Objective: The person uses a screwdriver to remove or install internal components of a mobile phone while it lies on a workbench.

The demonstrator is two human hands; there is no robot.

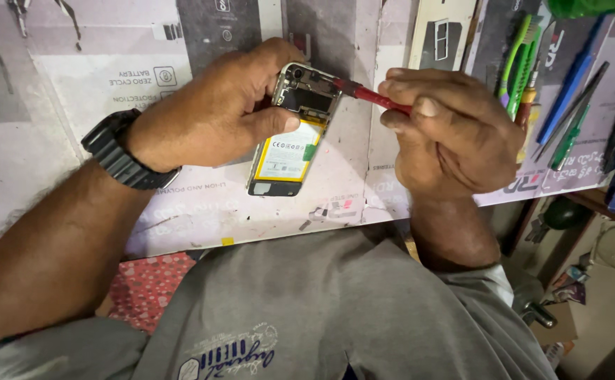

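Note:
An opened phone (290,144) with its back cover off lies on the workbench, showing a white and yellow battery and dark circuit parts at its far end. My left hand (216,112), with a black watch on the wrist, grips the phone's far end, thumb across the battery's top. My right hand (448,134) pinches a red-handled screwdriver (370,95) whose tip touches the phone's upper right corner.
The bench (75,141) is covered with printed paper sheets. At the right lie a green utility knife (520,60), tweezers (573,105), a blue tool (567,88) and a green-handled tool. Below the bench's right edge sit cluttered items on the floor.

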